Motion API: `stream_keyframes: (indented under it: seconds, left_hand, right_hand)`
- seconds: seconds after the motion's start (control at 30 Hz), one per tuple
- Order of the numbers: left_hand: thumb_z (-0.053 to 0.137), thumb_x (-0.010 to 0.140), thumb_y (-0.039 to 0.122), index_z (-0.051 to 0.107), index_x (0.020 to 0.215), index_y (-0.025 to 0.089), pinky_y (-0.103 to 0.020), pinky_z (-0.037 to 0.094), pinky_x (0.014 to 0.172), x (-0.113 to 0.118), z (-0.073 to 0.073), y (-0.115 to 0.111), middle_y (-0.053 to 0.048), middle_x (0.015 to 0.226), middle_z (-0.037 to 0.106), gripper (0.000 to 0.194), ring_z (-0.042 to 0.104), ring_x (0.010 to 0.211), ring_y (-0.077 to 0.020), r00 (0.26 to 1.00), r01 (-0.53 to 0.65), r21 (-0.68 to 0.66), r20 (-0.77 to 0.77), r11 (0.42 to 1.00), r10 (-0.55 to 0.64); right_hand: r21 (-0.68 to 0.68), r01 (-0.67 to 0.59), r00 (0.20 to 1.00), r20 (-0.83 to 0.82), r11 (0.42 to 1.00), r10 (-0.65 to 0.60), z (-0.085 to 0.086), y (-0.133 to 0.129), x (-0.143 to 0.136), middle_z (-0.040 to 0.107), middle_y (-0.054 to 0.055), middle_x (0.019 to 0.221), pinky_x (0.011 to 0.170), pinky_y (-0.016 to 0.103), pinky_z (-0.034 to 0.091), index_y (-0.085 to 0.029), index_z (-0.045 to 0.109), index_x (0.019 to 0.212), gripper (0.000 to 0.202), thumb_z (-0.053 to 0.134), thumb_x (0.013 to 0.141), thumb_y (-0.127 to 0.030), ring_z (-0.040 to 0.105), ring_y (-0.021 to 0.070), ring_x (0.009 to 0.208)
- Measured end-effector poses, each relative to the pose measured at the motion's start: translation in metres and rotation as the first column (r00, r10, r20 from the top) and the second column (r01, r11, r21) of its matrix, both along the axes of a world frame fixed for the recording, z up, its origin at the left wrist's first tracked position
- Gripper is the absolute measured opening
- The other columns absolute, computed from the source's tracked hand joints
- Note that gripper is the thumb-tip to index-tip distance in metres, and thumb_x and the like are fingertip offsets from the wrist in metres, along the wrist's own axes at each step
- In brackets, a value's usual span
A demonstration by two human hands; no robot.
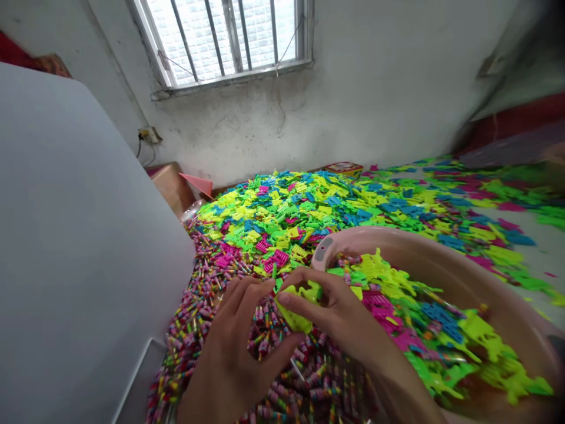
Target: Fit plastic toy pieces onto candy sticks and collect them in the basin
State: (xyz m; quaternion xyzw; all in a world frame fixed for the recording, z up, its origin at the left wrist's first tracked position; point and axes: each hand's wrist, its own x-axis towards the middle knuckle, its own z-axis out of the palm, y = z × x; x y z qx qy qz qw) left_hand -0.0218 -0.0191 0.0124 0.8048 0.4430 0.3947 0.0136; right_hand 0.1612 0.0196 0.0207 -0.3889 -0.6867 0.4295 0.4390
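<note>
My right hand (329,300) pinches a yellow-green moulded plastic toy piece (295,315) between thumb and fingers, over the heap of small sticks. Close on its left, my left hand (233,353) has its thumb and fingers apart. The left thumb tip is at the lower edge of the yellow piece; whether it touches is unclear. A small green plastic part (274,274) shows by the left index fingertip, and I cannot tell if it is touched. Below both hands lie many small striped, multicoloured sticks (304,377).
To the right stands a pink basin (388,235) holding yellow, green, blue and magenta plastic pieces. Behind is a large heap of similar pieces (282,206), spreading right across the floor. A white panel (88,235) rises at the left. A barred window (229,35) is in the wall.
</note>
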Motion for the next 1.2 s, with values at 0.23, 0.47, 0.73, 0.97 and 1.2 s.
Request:
stream_keyframes:
  seconds: [0.23,0.47,0.73,0.97,1.2]
  left_hand:
    - [0.079,0.079,0.044,0.05,0.121,0.025,-0.04,0.056,0.087,0.0032,-0.0031,0.0053,-0.007,0.109,0.066,0.055,0.064,0.103,-0.0252,0.999,-0.013,0.124,-0.037,0.992,0.017]
    - [0.081,0.076,0.034,0.052,0.119,0.022,-0.039,0.054,0.087,0.0043,-0.0027,0.0059,-0.006,0.105,0.066,0.054,0.063,0.099,-0.0237,0.998,0.009,0.154,-0.058,0.988,0.0]
    - [0.082,0.074,0.033,0.052,0.119,0.02,-0.04,0.054,0.087,0.0013,-0.0031,0.0051,-0.007,0.104,0.067,0.055,0.063,0.099,-0.024,0.997,-0.008,0.19,-0.068,0.982,0.021]
    - [0.08,0.076,0.032,0.053,0.109,0.022,-0.038,0.055,0.078,0.0014,-0.003,0.0055,-0.006,0.101,0.066,0.043,0.062,0.094,-0.0235,0.997,-0.021,0.176,-0.071,0.984,0.034]
    - [0.077,0.078,0.028,0.052,0.111,0.022,-0.038,0.054,0.082,0.006,-0.0024,0.0073,-0.006,0.1,0.065,0.042,0.06,0.094,-0.023,0.999,0.005,0.183,-0.054,0.983,0.005]
  right_hand:
    - [-0.003,0.021,0.999,0.025,1.0,-0.021,0.0002,-0.001,0.0006,0.072,0.0,0.091,0.085,0.033,0.046,-0.023,0.069,0.09,0.017,0.069,0.087,-0.04,0.064,0.0197,0.088]
    - [-0.021,0.026,0.999,0.039,0.999,-0.026,-0.0008,0.0006,0.0005,0.072,0.0,0.095,0.09,0.034,0.045,-0.023,0.069,0.09,0.018,0.07,0.087,-0.04,0.064,0.0207,0.092]
    - [0.042,-0.018,1.0,0.007,0.999,0.018,-0.0021,0.0004,-0.0024,0.072,-0.002,0.091,0.085,0.03,0.046,-0.023,0.069,0.09,0.015,0.069,0.089,-0.038,0.066,0.0188,0.09]
    - [0.089,0.042,0.999,0.03,0.995,-0.044,-0.0033,-0.0019,-0.0057,0.074,0.0,0.088,0.079,0.032,0.049,-0.024,0.07,0.088,0.017,0.068,0.088,-0.041,0.067,0.0205,0.085]
    - [0.079,0.055,0.998,0.015,0.995,-0.057,-0.0072,0.0031,-0.0062,0.074,0.0,0.094,0.087,0.035,0.049,-0.024,0.07,0.09,0.02,0.071,0.086,-0.044,0.068,0.0223,0.093]
